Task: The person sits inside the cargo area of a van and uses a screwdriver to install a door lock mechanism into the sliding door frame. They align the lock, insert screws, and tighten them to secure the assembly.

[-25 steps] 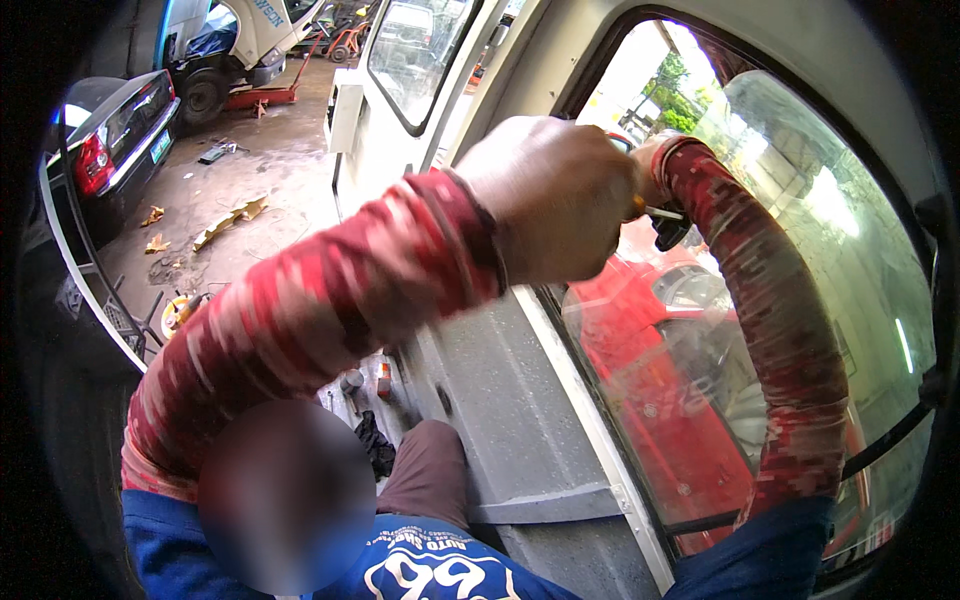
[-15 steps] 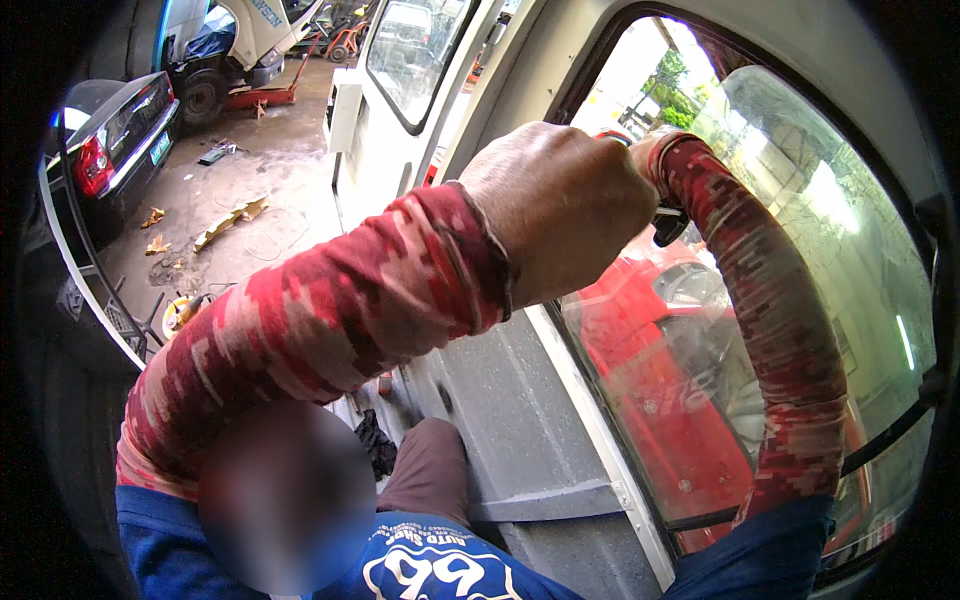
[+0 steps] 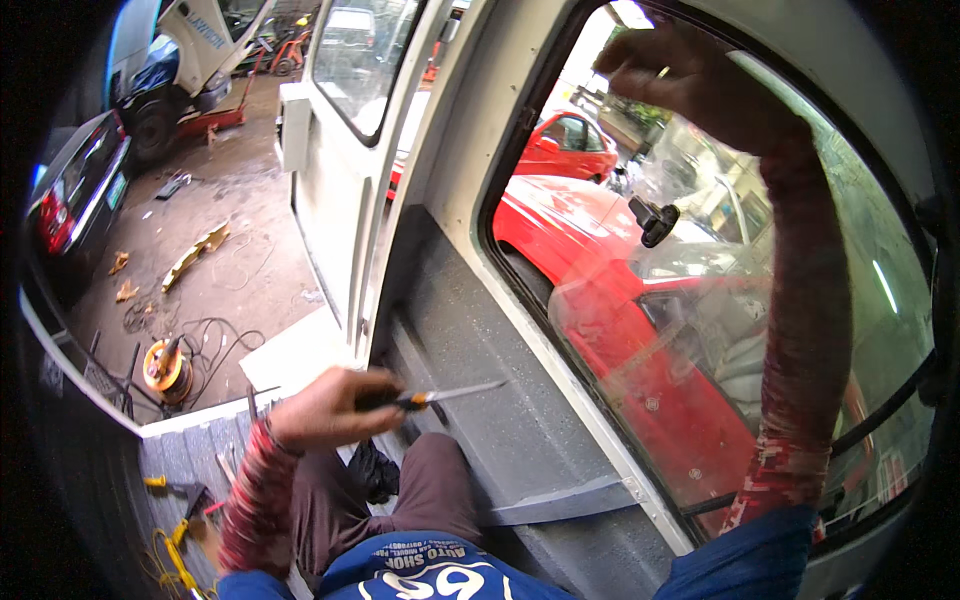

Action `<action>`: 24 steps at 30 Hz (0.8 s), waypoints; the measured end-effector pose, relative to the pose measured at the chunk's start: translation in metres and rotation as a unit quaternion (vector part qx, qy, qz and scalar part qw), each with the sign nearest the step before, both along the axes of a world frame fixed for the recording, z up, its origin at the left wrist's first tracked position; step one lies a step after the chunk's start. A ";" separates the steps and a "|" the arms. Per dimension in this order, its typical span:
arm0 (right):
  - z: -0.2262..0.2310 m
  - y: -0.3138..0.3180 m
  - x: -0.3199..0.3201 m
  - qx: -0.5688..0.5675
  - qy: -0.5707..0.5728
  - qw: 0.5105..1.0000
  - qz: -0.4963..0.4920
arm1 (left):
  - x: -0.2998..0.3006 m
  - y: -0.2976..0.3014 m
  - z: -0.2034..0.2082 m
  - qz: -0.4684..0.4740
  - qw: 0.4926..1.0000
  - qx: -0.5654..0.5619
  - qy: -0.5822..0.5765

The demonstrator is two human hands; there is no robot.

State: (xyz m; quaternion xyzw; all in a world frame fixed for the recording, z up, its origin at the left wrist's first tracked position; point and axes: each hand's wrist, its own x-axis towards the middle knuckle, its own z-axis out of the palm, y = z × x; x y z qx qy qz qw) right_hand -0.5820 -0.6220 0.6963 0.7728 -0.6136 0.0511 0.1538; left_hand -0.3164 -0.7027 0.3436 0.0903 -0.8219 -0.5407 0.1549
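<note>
My left hand (image 3: 335, 408) is closed around the black and orange handle of a utility knife (image 3: 414, 401). Its long thin blade points right, above my knees. High in front of the window opening, my right hand (image 3: 690, 85) is raised with curled fingers. Whatever those fingers may hold is too dark to make out. Below this hand stands a clear glass pane (image 3: 690, 330) with rounded corners, set askew in the dark-rimmed window frame (image 3: 487, 215). A black latch (image 3: 655, 221) sits on the glass.
A grey ribbed ledge (image 3: 490, 340) runs beside my legs. Yellow-handled tools (image 3: 178, 555) lie on the floor at lower left. An open white door (image 3: 330, 210) stands ahead, with an orange cable reel (image 3: 167, 370) outside. Past the window is a red car (image 3: 570, 225).
My left hand has come down and left from the window, and the knife now shows in it. The right hand has risen, uncovering the latch and glass.
</note>
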 end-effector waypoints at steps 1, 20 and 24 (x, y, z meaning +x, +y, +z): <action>0.012 0.014 0.009 -0.015 0.054 0.998 0.041 | 0.002 -0.002 -0.033 0.010 0.997 0.049 -0.067; -0.167 0.068 -0.013 -0.300 0.154 0.911 -0.236 | 0.075 -0.042 -0.251 0.110 0.938 0.262 -0.200; -0.169 0.069 -0.028 -0.327 0.170 0.904 -0.218 | 0.077 -0.045 -0.239 0.102 0.947 0.230 -0.200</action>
